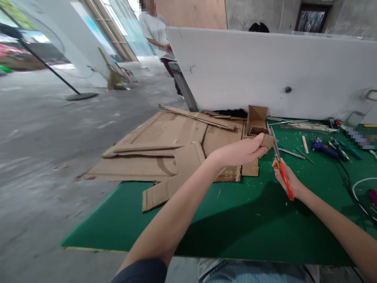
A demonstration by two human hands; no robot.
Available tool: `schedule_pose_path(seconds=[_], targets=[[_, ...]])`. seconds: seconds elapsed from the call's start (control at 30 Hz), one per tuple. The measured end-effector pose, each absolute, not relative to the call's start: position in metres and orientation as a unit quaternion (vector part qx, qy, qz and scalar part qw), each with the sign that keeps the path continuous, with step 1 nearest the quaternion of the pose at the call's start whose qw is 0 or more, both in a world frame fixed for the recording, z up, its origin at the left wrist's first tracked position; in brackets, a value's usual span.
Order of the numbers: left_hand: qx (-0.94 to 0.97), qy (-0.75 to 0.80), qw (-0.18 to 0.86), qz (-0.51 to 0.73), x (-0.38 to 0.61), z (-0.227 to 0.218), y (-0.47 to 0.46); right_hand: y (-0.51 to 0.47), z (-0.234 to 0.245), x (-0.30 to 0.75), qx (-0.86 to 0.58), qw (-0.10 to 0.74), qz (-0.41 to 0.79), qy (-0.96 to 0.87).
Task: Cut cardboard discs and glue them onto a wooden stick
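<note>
My left hand point(255, 148) reaches across the table and pinches a small brown piece of cardboard point(267, 142). Gripped in my right hand point(285, 179) are scissors point(284, 179) with red-orange handles. Their blades point up and away from me, right beside the cardboard piece; whether they touch it I cannot tell. Just behind my left hand stands a small open cardboard box point(257, 114). Large flat sheets of cardboard point(165, 129) lie stacked to the left, partly covered by my left forearm.
On the green table point(235, 228), a blue glue gun point(324, 148), pliers point(340, 148) and a wooden stick point(305, 144) lie to the right. A white panel point(250, 70) stands along the back. Beyond its left end is a person point(156, 33). A broom point(112, 74) leans farther back.
</note>
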State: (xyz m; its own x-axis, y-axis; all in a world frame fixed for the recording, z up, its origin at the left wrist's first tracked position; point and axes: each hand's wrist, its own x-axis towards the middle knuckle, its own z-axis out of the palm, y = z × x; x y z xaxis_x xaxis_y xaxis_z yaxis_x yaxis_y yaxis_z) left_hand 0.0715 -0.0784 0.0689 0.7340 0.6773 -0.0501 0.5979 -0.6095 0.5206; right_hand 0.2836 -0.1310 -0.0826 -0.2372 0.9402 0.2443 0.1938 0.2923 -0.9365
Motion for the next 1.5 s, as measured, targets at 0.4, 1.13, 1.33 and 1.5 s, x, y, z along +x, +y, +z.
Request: schedule_pose_path(seconds=[0.4,1.13,1.33,1.5], targets=[[0.899,0.341,0.254,0.105,0.063,0.07,-0.072,-0.119,-0.094,0.29,-0.421,0.425,0.419,-0.683],[0.84,0.29,0.424,0.175,0.078,0.054,-0.076,-0.131,-0.087,0.282,-0.449,0.449,0.378,-0.674],[0.826,0.277,0.45,0.198,0.079,0.049,-0.074,-0.125,-0.09,0.285,-0.444,0.45,0.367,-0.683],[0.819,0.266,0.467,0.199,0.078,0.048,-0.072,-0.123,-0.09,0.285,-0.436,0.456,0.38,-0.676]])
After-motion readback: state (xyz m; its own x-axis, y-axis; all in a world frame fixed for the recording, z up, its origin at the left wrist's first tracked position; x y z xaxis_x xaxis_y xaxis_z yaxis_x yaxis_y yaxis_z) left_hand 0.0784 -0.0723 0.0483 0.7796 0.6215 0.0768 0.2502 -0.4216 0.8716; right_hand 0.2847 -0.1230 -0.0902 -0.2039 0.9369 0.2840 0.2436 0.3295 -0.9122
